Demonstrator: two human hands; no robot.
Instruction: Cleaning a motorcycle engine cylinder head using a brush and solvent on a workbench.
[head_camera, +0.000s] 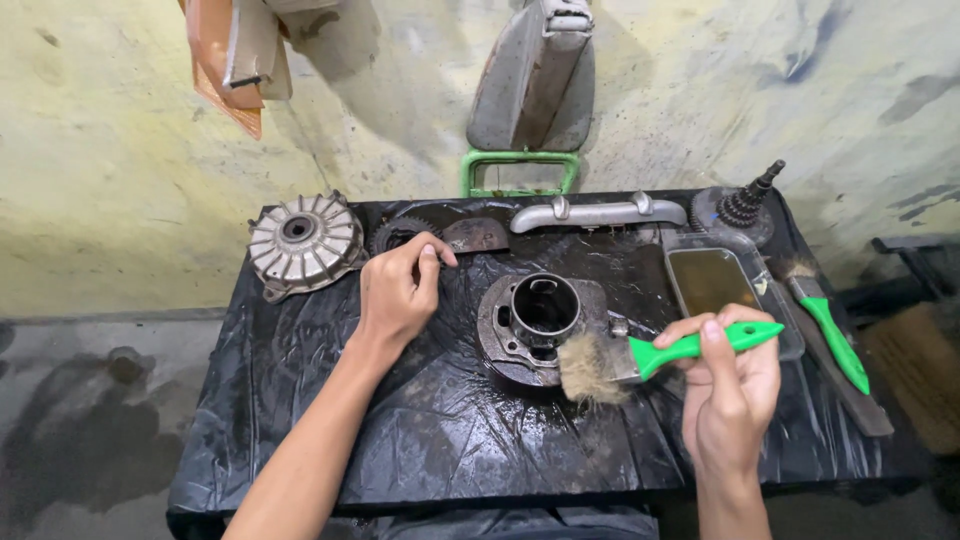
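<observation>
Your right hand (735, 385) is wrapped around the green handle of the paintbrush (650, 355), thumb and fingers closed on it, bristles resting against the lower right rim of the round metal cylinder part (540, 315). That part sits mid-table on the black plastic sheet (450, 440), just left of your grip. Your left hand (400, 290) lies loosely curled, holding nothing, fingertips touching the sheet just upper left of the cylinder part. A finned hub (303, 243) sits farther left; a second green brush (830, 335) lies well right.
</observation>
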